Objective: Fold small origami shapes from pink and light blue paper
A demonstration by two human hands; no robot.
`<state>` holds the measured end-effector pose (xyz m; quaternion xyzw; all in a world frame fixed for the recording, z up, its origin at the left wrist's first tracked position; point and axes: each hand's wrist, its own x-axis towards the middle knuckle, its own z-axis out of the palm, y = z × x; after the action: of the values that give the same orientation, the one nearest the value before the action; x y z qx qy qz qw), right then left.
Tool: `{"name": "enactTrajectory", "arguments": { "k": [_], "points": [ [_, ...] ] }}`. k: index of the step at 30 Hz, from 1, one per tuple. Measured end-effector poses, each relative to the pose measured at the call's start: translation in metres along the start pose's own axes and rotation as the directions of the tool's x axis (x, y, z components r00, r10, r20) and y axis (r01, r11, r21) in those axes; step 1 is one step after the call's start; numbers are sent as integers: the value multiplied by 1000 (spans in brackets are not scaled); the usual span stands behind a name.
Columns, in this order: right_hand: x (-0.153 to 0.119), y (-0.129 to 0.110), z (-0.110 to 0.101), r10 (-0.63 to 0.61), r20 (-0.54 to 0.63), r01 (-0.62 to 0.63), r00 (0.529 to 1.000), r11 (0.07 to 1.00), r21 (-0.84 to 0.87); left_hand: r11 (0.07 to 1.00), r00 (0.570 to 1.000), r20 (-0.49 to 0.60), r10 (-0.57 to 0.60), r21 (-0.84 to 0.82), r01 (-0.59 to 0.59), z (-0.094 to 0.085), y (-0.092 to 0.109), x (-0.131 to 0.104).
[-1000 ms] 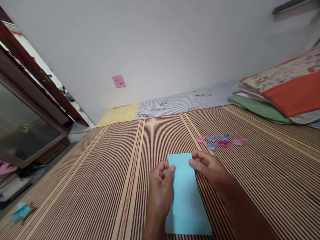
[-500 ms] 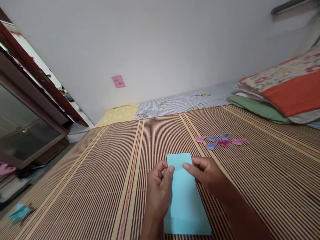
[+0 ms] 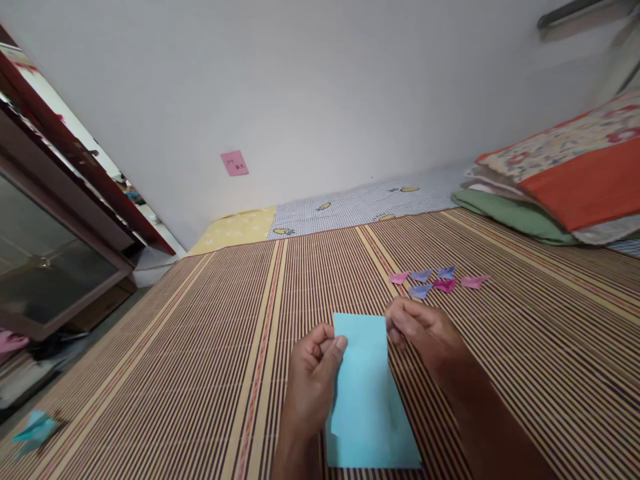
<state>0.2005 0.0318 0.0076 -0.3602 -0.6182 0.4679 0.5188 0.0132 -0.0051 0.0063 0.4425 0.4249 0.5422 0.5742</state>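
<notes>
A light blue sheet of paper stands out over the striped mat, its near end lying on more blue paper of the same colour. Along its left edge, near the top, my left hand pinches it between thumb and curled fingers. My right hand is closed at the sheet's upper right corner, fingertips pressed together on it. Beyond that hand lie several small folded paper shapes in pink, magenta and lilac. Whether the two blue layers are joined is hard to see.
The striped mat spreads under everything. A teal folded paper sits at its left edge. Folded bedding is piled at the right. A pink note is on the wall. A glass-panelled cabinet stands left.
My right thumb has left the face of the blue paper, and that hand has risen to the top right corner. The top sheet's near end now shows apart from the paper beneath.
</notes>
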Motion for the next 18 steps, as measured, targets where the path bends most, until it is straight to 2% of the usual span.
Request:
{"name": "enactTrajectory", "arguments": {
  "k": [3, 6, 10, 18],
  "points": [
    [2, 7, 4, 61, 108, -64, 992, 998, 28, 999, 998, -62, 18, -31, -20, 1, 1, 0],
    [3, 12, 10, 109, 159, -114, 981, 993, 26, 998, 996, -89, 16, -65, -22, 1, 0, 0],
    [2, 14, 12, 106, 205, -108, 973, 994, -2, 995, 987, -150, 51, -75, -63, 1, -3, 3],
    [2, 12, 6, 123, 281, -110, 952, 992, -62, 994, 981, -178, 77, -60, -89, -2, -5, 4]
  ]
}}
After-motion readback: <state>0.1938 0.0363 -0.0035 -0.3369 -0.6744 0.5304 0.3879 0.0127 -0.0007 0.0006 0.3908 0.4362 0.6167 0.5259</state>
